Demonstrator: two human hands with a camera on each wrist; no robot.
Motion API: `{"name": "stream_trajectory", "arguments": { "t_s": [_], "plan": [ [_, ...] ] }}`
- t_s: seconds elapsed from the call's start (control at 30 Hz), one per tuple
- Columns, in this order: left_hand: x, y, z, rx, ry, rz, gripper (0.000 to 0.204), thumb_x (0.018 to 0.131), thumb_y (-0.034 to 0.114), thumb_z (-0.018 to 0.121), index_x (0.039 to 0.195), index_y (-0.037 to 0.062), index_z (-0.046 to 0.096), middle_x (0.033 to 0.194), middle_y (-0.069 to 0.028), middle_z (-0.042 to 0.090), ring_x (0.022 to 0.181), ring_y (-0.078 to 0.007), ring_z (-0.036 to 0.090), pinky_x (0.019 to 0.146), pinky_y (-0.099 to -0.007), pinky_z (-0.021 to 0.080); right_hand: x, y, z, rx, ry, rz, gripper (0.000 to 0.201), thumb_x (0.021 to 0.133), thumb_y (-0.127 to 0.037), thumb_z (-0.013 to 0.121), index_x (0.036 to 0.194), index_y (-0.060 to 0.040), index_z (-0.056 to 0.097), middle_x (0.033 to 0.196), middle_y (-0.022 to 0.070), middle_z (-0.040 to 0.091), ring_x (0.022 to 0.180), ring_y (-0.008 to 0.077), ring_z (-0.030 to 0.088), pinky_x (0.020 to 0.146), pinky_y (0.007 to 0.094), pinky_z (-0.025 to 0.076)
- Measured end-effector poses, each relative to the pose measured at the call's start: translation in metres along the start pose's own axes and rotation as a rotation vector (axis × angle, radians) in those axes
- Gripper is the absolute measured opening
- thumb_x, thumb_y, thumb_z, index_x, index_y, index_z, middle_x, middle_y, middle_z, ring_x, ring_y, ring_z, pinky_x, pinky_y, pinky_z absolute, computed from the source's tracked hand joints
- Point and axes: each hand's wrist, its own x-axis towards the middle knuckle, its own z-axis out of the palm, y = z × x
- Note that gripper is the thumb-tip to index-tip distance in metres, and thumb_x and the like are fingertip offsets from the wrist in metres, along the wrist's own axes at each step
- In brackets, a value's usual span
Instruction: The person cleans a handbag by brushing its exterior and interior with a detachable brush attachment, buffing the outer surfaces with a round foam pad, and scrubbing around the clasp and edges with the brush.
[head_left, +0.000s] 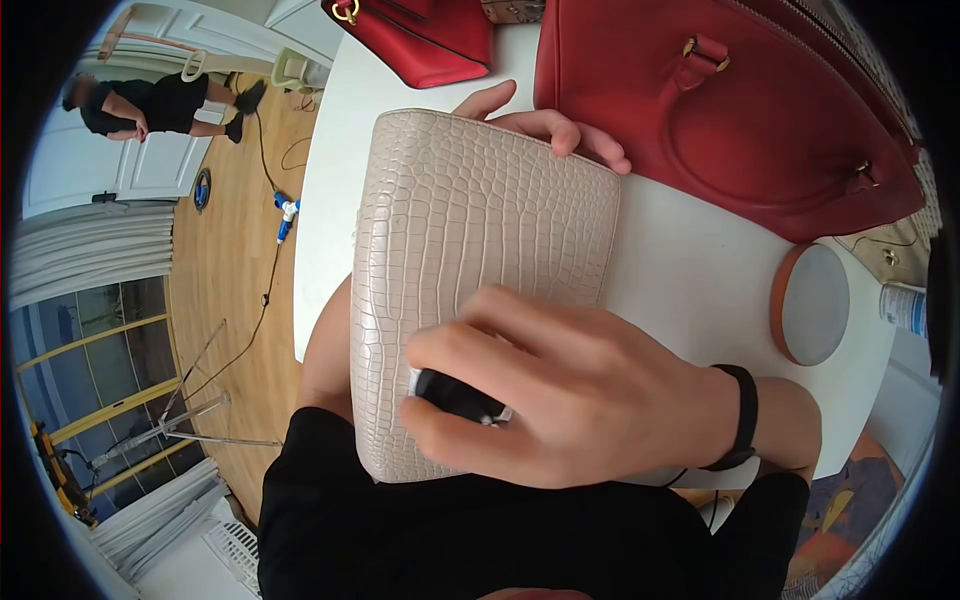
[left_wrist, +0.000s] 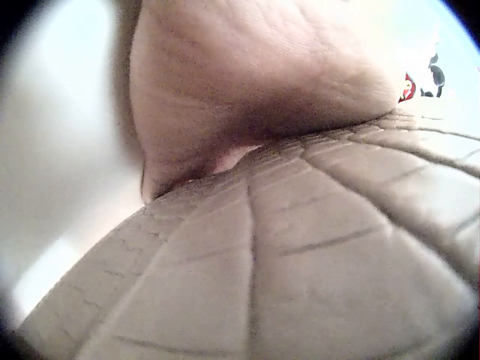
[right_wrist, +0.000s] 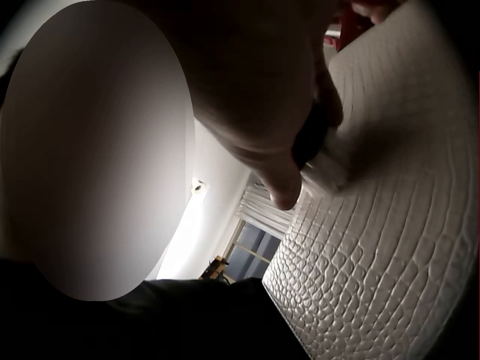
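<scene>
A cream crocodile-embossed bag stands tilted between the person's lap and the white table, its glossy panel facing up. My left hand holds it from behind, fingertips curled at the far edge. In the left wrist view the heel of that left hand lies against the embossed surface. My right hand pinches a small black tool with a whitish edge, thumb on one side and fingers on the other. In the right wrist view the tool's pale edge is right at the panel; its exact kind is hidden by the grip.
A large red handbag and a smaller red bag stand on the white table. At the right lies a round grey disc with a tan rim. Another person stands across the room, near a cable and a tripod.
</scene>
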Motion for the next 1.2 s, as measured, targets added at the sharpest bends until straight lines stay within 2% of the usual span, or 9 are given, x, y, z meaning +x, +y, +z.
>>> {"name": "stream_trajectory", "arguments": {
  "t_s": [0.17, 0.23, 0.37, 0.5, 0.63, 0.7, 0.77, 0.97, 1.2],
  "plan": [
    [-0.001, -0.001, 0.005, -0.075, 0.055, -0.029, 0.065, 0.108, 0.053, 0.023, 0.091, 0.0065, 0.065, 0.123, -0.0146, 0.061, 0.136, -0.0378, 0.048, 0.113, -0.0524, 0.042, 0.032, 0.052, -0.011, -0.182, 0.149, -0.003, 0.034, 0.072, -0.009, 0.083, 0.103, -0.0082, 0.069, 0.106, 0.0055, 0.063, 0.088, 0.0237, 0.064, 0.073, 0.0331, 0.054],
    [0.001, -0.001, 0.004, -0.075, 0.026, -0.032, 0.063, 0.108, 0.052, 0.025, 0.091, 0.0067, 0.065, 0.119, -0.0138, 0.062, 0.136, -0.0373, 0.049, 0.112, -0.0516, 0.042, 0.043, 0.056, -0.031, -0.643, 0.253, 0.081, 0.036, 0.072, -0.01, 0.083, 0.105, -0.0079, 0.069, 0.107, 0.0047, 0.062, 0.089, 0.0232, 0.064, 0.072, 0.0343, 0.053],
    [0.004, -0.003, 0.003, -0.081, -0.003, -0.035, 0.059, 0.109, 0.051, 0.03, 0.092, 0.0073, 0.066, 0.111, -0.0123, 0.063, 0.135, -0.0362, 0.05, 0.11, -0.05, 0.043, 0.034, 0.007, -0.01, 0.135, -0.003, 0.118, 0.035, 0.073, -0.014, 0.084, 0.105, -0.0098, 0.07, 0.104, 0.0052, 0.065, 0.087, 0.0237, 0.064, 0.074, 0.0333, 0.055],
    [-0.002, -0.008, 0.011, -0.204, -0.003, 0.005, 0.053, 0.108, 0.046, 0.042, 0.101, 0.0001, 0.066, 0.114, -0.016, 0.065, 0.119, -0.0294, 0.06, 0.102, -0.0364, 0.049, 0.032, 0.02, -0.003, -0.064, -0.032, -0.058, 0.031, 0.077, -0.014, 0.083, 0.105, -0.0098, 0.07, 0.103, 0.0051, 0.066, 0.085, 0.0245, 0.065, 0.076, 0.0329, 0.056],
    [-0.021, -0.011, 0.027, 0.003, 0.57, 0.166, 0.069, 0.106, 0.056, 0.028, 0.106, -0.0019, 0.065, 0.117, -0.0167, 0.065, 0.117, -0.0317, 0.062, 0.1, -0.0415, 0.052, 0.028, 0.05, -0.044, -0.843, 0.031, 0.278, 0.034, 0.076, -0.012, 0.083, 0.107, -0.0088, 0.069, 0.101, 0.0046, 0.064, 0.087, 0.0267, 0.067, 0.074, 0.0352, 0.056],
    [-0.018, -0.009, 0.021, 0.048, 0.715, 0.211, 0.073, 0.106, 0.059, 0.025, 0.107, -0.0024, 0.065, 0.118, -0.0169, 0.065, 0.116, -0.0323, 0.062, 0.099, -0.0427, 0.053, 0.018, 0.03, -0.062, -0.727, -0.045, 0.335, 0.035, 0.076, -0.012, 0.083, 0.107, -0.0083, 0.068, 0.101, 0.005, 0.063, 0.089, 0.0271, 0.067, 0.074, 0.0367, 0.055],
    [0.003, -0.004, 0.005, -0.242, -0.066, -0.028, 0.074, 0.107, 0.057, 0.024, 0.107, -0.0027, 0.067, 0.117, -0.0173, 0.066, 0.12, -0.0323, 0.061, 0.103, -0.0436, 0.05, -0.002, 0.018, -0.069, -0.608, -0.12, 0.394, 0.036, 0.075, -0.011, 0.084, 0.107, -0.0077, 0.068, 0.1, 0.0053, 0.063, 0.09, 0.0276, 0.067, 0.073, 0.0381, 0.055],
    [0.003, -0.008, 0.008, -0.113, 0.053, 0.007, 0.072, 0.108, 0.058, 0.02, 0.093, 0.0042, 0.065, 0.106, -0.0177, 0.065, 0.126, -0.0374, 0.055, 0.11, -0.0496, 0.043, -0.074, 0.027, -0.084, -0.748, -0.435, 0.54, 0.036, 0.074, -0.013, 0.084, 0.106, -0.0095, 0.067, 0.103, 0.0069, 0.059, 0.092, 0.0272, 0.065, 0.073, 0.0402, 0.056],
    [0.004, -0.006, 0.005, -0.027, 0.048, 0.004, 0.071, 0.108, 0.058, 0.019, 0.092, 0.0058, 0.065, 0.105, -0.0169, 0.066, 0.128, -0.0371, 0.055, 0.111, -0.0502, 0.041, -0.114, 0.023, -0.099, -0.626, -0.098, 0.585, 0.051, 0.079, -0.004, 0.08, 0.128, -0.0082, 0.067, 0.134, 0.0136, 0.061, 0.109, 0.0346, 0.066, 0.088, 0.0443, 0.056]
  ]
}}
